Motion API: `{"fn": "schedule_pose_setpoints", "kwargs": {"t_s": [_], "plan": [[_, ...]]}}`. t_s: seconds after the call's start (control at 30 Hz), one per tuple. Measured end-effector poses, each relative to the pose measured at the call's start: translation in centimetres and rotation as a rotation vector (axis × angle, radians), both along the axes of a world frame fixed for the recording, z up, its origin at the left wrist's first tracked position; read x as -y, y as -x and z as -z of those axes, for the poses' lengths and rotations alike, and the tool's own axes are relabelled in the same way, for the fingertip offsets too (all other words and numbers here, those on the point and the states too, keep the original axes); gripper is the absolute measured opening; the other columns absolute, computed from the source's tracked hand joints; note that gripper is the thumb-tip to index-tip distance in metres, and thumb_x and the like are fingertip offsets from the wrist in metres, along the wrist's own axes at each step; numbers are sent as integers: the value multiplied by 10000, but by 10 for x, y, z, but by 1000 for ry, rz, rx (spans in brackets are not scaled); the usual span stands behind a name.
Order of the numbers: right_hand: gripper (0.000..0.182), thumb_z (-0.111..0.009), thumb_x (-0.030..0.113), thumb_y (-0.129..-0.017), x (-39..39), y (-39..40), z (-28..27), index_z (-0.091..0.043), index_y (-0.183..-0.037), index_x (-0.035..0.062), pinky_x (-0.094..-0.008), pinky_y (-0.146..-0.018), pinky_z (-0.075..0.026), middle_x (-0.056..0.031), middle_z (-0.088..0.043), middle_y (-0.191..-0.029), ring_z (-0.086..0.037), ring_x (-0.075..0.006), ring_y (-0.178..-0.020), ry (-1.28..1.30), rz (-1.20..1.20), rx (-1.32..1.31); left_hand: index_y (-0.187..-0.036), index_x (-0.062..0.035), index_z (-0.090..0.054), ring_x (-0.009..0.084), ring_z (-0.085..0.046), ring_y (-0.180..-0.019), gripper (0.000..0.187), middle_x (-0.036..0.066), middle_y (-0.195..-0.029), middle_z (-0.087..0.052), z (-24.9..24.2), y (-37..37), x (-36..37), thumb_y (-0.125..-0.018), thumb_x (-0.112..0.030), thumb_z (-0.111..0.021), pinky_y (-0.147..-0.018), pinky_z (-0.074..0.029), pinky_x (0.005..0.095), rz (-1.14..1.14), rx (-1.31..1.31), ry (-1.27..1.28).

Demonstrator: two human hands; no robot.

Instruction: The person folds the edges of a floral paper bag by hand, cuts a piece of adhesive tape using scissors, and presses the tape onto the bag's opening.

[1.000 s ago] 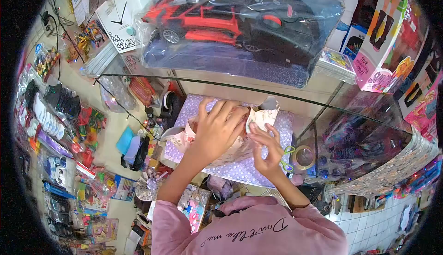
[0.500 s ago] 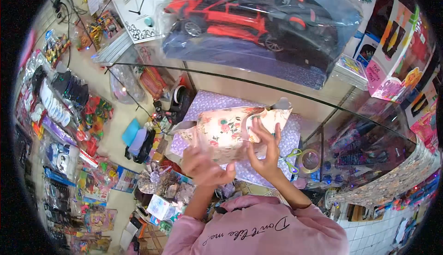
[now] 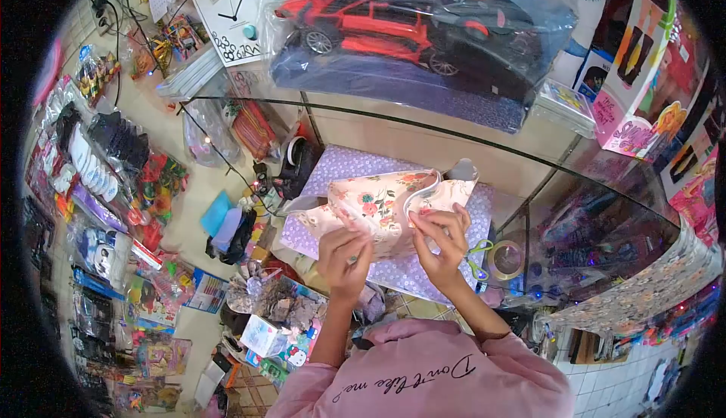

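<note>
A cream sheet of floral wrapping paper (image 3: 378, 200) stands partly folded, its far and side edges curling up. Beneath it lies a purple sheet with small white flowers (image 3: 340, 162). My left hand (image 3: 345, 261) has its fingers bent together at the near left side of the wrapping paper. Thumb and fingers of my right hand (image 3: 442, 243) pinch the paper's near right part, beside its curled edge. What lies inside the folds is hidden. Just right of my right hand are green-handled scissors (image 3: 478, 259) and a roll of tape (image 3: 505, 259).
A glass shelf edge (image 3: 423, 127) crosses beyond the work surface. On it sits a red and black toy car (image 3: 378, 29) in clear plastic, with a white clock (image 3: 234, 13) to its left. Packed goods (image 3: 98, 161) crowd the left floor. A pink doll box (image 3: 631, 119) stands at right.
My left hand, blurred and spread before, has moved slightly right and closed at the paper. My right hand's raised fingers have come down and bent onto the paper. The view has shifted slightly.
</note>
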State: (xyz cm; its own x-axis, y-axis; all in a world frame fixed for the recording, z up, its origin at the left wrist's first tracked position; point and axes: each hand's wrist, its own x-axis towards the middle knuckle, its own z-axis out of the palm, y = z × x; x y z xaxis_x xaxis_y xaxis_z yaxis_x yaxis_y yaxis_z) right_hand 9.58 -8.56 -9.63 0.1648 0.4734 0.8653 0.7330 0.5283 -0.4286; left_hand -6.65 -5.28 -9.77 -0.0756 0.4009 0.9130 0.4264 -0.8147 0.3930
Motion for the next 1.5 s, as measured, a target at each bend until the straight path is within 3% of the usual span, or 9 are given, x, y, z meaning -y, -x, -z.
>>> {"fn": "schedule_pose_setpoints", "kwargs": {"t_s": [0.27,0.47,0.57,0.73,0.83,0.97,1.1,1.13,1.5], "plan": [[298,-732,65,-698,-4,3,-1,-723,-988,130,-406,-948,-301,-19,-635,-966,-590,-176,-918,27,13,1,-885,-113,-614,206,-576,-825,336,44,-903,-584,5,-2,-7,-634,-15,-815,-784,-372,343,-30,-201,-73],[287,-727,101,-722,-6,6,-3,-722,-1004,151,-410,-971,-276,-22,-611,-1077,-559,-180,-1036,25,17,5,-1088,-103,-293,183,-412,-981,624,67,-1024,-346,13,-4,-12,-701,39,-761,-888,-341,338,-249,211,-102],[287,-725,98,-722,-7,5,0,-722,-1004,148,-415,-981,-273,-26,-611,-1089,-557,-182,-1062,20,10,-4,-1126,-92,-199,187,-342,-928,785,61,-1000,-282,15,1,-24,-654,-16,-822,-820,-315,340,-110,566,29],[278,-722,90,-725,-9,7,2,-720,-998,138,-416,-984,-275,-26,-626,-1077,-561,-184,-1053,-1,8,-38,-1070,-19,-514,232,-395,-1135,299,113,-1169,-396,3,11,-27,-815,-19,-670,-1004,-292,366,-84,648,162],[275,-721,72,-705,-10,7,3,-718,-975,123,-411,-957,-295,-36,-636,-1052,-573,-194,-1033,-24,13,-35,-1068,-33,-557,252,-404,-1195,279,135,-1219,-412,9,15,-29,-812,-10,-667,-1031,-288,388,-48,622,137],[266,-725,48,-679,-10,9,-1,-712,-939,104,-403,-941,-305,-54,-648,-1027,-596,-209,-1003,-34,20,-36,-886,-122,-666,298,-484,-1108,220,85,-1168,-505,13,5,-14,-729,29,-701,-994,-358,422,-124,76,-53],[267,-732,53,-691,-9,9,-3,-709,-951,109,-400,-988,-278,-45,-652,-1040,-596,-199,-1010,7,29,-25,-866,-181,-684,254,-492,-1216,232,-32,-1108,-646,8,5,-16,-682,-60,-759,-1064,-251,440,-195,-209,-13],[268,-733,53,-694,-10,9,-3,-708,-955,110,-399,-1000,-271,-42,-653,-1044,-596,-195,-1012,18,37,-14,-876,-183,-686,221,-484,-1257,226,-71,-1107,-664,5,5,-17,-688,-85,-765,-1096,-183,450,-196,-229,26],[280,-720,139,-743,-19,12,-4,-713,-1020,176,-395,-963,-250,3,-620,-1073,-557,-154,-1022,37,92,27,-915,-195,-701,189,-476,-1232,215,-82,-1093,-662,-1,1,-18,-722,-119,-755,-1098,-162,460,-222,-313,32]]}}
